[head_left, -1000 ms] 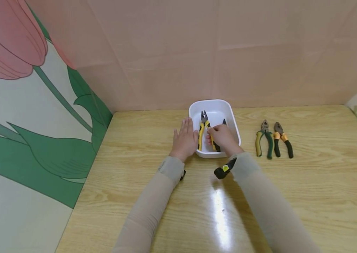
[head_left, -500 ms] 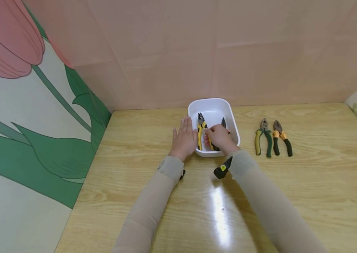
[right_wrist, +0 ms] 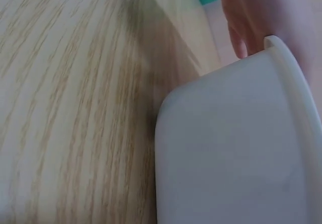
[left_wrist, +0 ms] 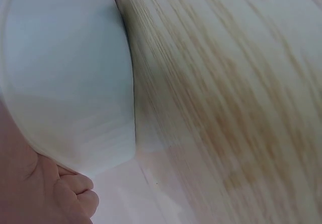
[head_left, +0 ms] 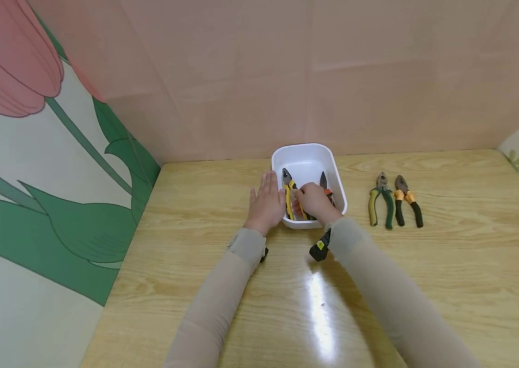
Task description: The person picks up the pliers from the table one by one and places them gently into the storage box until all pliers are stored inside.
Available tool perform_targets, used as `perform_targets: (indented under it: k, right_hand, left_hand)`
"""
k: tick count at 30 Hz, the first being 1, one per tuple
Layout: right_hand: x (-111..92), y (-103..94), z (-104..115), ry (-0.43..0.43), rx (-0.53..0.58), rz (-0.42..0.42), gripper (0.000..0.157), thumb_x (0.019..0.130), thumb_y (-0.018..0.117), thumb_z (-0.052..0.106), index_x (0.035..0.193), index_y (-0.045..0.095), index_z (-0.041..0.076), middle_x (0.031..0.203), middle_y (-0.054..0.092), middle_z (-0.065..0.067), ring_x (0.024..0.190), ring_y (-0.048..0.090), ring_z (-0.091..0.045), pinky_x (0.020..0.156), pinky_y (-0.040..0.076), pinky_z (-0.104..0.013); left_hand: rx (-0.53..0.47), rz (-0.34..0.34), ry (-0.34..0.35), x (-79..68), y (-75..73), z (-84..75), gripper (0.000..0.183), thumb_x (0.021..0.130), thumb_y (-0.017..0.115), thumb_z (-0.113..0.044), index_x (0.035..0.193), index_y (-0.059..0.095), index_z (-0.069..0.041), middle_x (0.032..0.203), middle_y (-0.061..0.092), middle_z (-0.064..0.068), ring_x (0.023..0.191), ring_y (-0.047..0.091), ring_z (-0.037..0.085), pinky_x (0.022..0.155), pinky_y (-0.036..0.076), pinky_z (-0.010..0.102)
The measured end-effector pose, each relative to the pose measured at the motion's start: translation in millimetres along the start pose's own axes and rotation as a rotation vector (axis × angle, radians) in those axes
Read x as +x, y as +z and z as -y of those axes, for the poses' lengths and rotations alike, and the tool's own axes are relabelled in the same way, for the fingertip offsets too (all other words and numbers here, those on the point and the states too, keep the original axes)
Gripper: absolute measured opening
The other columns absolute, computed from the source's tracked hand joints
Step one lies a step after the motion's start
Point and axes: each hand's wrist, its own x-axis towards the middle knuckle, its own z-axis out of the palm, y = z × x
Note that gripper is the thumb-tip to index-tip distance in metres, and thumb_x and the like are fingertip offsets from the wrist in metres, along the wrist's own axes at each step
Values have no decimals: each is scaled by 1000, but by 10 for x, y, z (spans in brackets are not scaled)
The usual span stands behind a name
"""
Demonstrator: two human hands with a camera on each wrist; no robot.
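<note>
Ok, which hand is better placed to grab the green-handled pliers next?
Probably the right hand: it's nearer the green-handled pliers, though it seems to grip the yellow-and-black pliers. The left hand rests against the left side of the white tray.

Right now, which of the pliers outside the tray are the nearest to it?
The green pliers, just to the right of the tray. The orange-and-black pliers, the only others outside, lie beyond them, farther from it.
</note>
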Motion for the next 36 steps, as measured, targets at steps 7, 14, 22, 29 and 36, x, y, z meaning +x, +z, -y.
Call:
perform_targets:
  k: [7,14,22,29,36]
  right_hand:
    - [12,23,-7,-37,-59,-8,36,104,39,26,98,63,1,85,70,-9,68,66,-14,62,53,-23]
    - [48,44,-3,-20,-53,14,37,104,40,31,100,63,3,90,69,-10,71,67,-15,62,55,-23]
    - [33,65,-16,-147,-235,-78,39,103,39,30,82,63,6,72,65,-6,65,61,-17,63,49,-28]
    - [10,103,-13,-188,-342,-158,40,101,41,30,72,59,8,67,60,-6,67,60,-23,65,47,-34]
    - [-4,124,-2,-206,-361,-219,38,100,47,30,81,68,4,78,69,-11,73,63,-24,70,52,-40]
  left_hand:
    - [-4,10,-2,-2,1,-4,61,104,13,-43,156,-1,-14,164,-6,-4,153,-5,16,124,7,54]
    - [5,-8,14,-6,-6,-10,62,103,8,-45,156,2,-13,165,-2,-2,154,0,18,123,9,55]
    - [5,-11,16,5,-2,-8,61,103,8,-44,156,1,-13,165,3,1,154,0,18,123,9,56]
    - [-2,3,12,-5,5,-5,61,103,8,-44,156,1,-13,165,2,1,154,-1,17,123,9,55]
    - [1,4,-2,-17,-10,-8,61,103,9,-43,156,0,-14,165,-1,-2,153,-2,17,123,9,55]
